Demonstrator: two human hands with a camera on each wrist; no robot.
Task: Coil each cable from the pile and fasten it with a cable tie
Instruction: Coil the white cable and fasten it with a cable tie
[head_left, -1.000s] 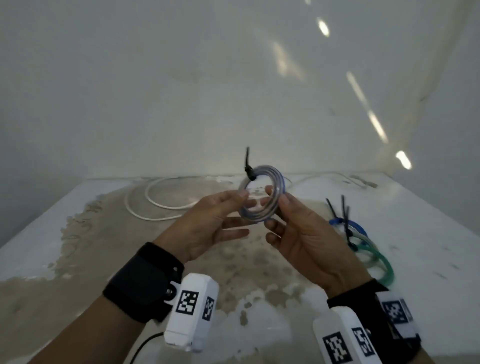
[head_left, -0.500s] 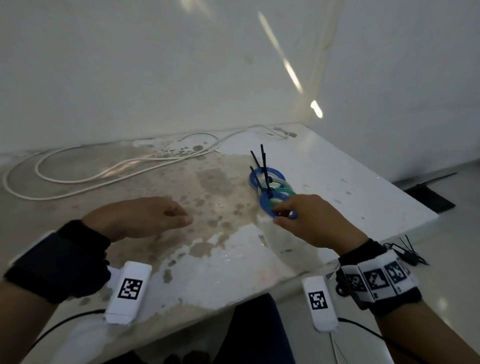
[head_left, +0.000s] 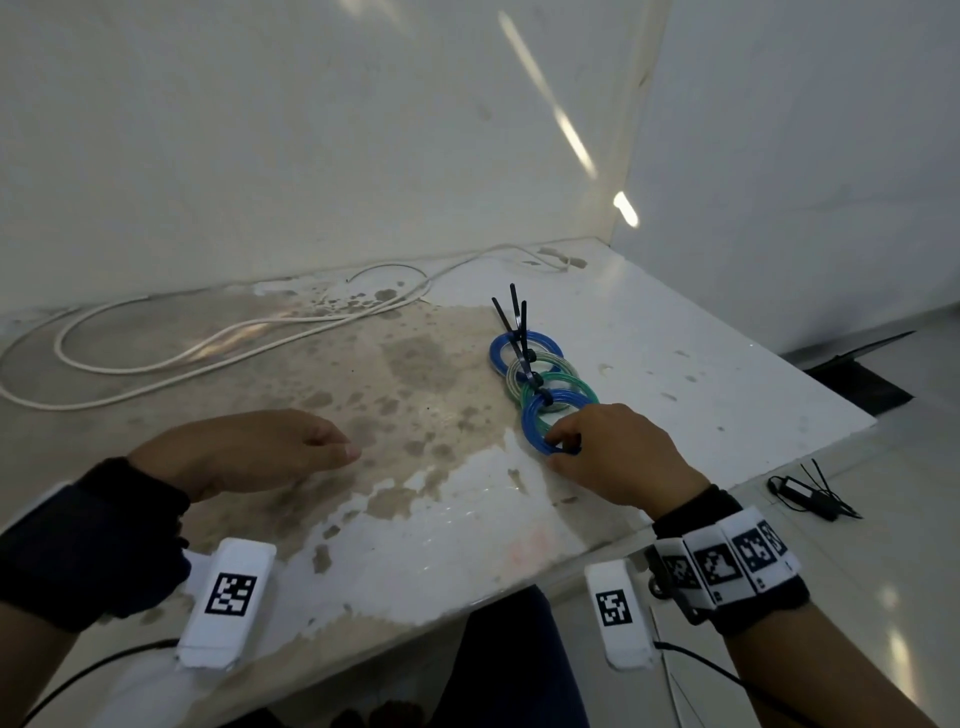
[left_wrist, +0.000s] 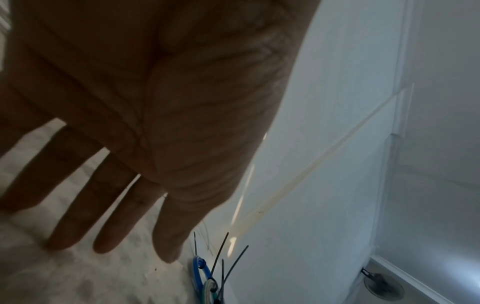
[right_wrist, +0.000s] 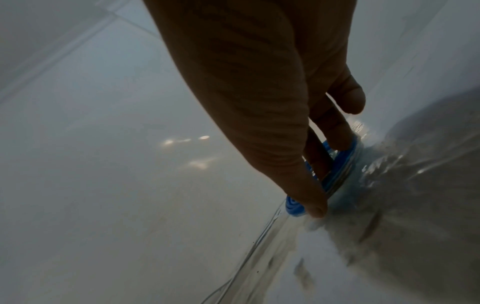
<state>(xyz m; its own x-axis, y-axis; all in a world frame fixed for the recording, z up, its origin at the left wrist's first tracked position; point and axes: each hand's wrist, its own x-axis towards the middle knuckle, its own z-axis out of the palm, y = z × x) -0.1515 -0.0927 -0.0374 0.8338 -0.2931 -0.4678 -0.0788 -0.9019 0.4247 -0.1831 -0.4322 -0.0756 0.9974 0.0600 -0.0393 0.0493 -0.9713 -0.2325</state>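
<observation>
Since half a second ago little has shifted: the right hand still rests fingertips on the near blue coiled cable at the end of a row of tied coils on the worn, stained white tabletop; its grip is hidden. Left of that coil, the left hand hovers loosely curled, empty. A loose white cable lies beyond.

Left wrist view: the left hand's fingers are straight, blurred; black cable-tie tails show, cut off.

Right wrist view: fingertips touch the blue coil.
</observation>
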